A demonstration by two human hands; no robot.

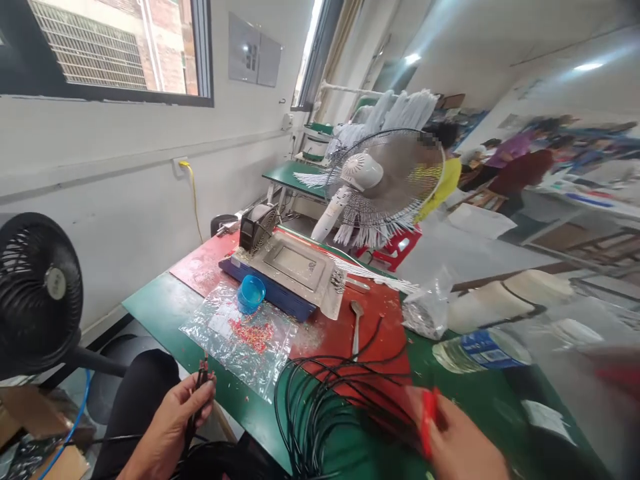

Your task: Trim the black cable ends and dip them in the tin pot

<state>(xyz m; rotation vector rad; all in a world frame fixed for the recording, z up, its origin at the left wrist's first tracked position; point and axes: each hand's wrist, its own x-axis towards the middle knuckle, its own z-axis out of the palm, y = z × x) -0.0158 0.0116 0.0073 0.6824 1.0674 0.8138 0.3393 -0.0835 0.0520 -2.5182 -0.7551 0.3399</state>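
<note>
My left hand point(187, 407) is closed around the ends of black cables point(202, 373), with short reddish tips sticking up. On the right, my right hand point(457, 433) is blurred and holds a red object point(429, 421), perhaps a tool handle. Loops of black cable point(305, 413) lie on the table between my hands. Beyond my left hand, small red and yellow bits point(253, 335) are scattered on a clear plastic bag point(215, 333), beside a blue cup point(251, 294).
A beige-topped machine point(300, 267) stands on the red mat point(330, 340), near a spoon point(357, 320). A black fan point(40, 293) is at left, a white fan point(363, 172) behind. A plastic jar point(483, 351) lies at right. People sit at the far right.
</note>
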